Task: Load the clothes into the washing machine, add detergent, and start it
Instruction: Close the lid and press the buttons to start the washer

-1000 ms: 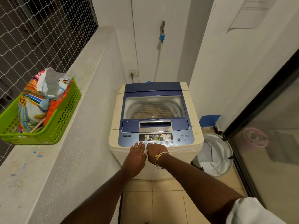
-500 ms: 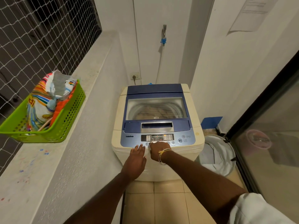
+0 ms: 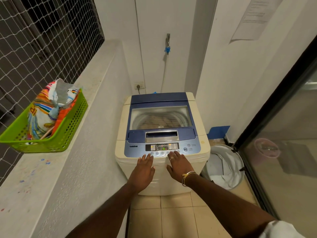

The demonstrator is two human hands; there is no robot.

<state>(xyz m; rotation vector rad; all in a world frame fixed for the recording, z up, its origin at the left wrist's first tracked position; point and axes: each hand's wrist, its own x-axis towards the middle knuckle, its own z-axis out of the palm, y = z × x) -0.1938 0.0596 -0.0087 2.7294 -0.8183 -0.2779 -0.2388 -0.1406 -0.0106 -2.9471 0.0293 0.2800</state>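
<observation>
A: Your left hand (image 3: 143,170) and right hand (image 3: 178,166) lie flat on the washer's (image 3: 120,150) front edge, apart from each other, fingers straight, gripping nothing. Why there?
B: Your fingertips (image 3: 174,154) reach the button row (image 3: 162,153) on the panel (image 3: 135,149), and its display (image 3: 164,148) is lit. I judge you're setting the cycle before pressing start.
A: Where are the clothes (image 3: 159,121)?
B: The lid (image 3: 187,134) is down. Something brownish shows through its window (image 3: 181,114), likely the load already inside.
A: And the detergent?
B: The bag (image 3: 46,110) stands in the green basket (image 3: 73,122) on the ledge (image 3: 42,172), by its netted edge, well apart from you, parked out of the way. I can't tell whether you've dosed the washer, so check before you start it.
</observation>
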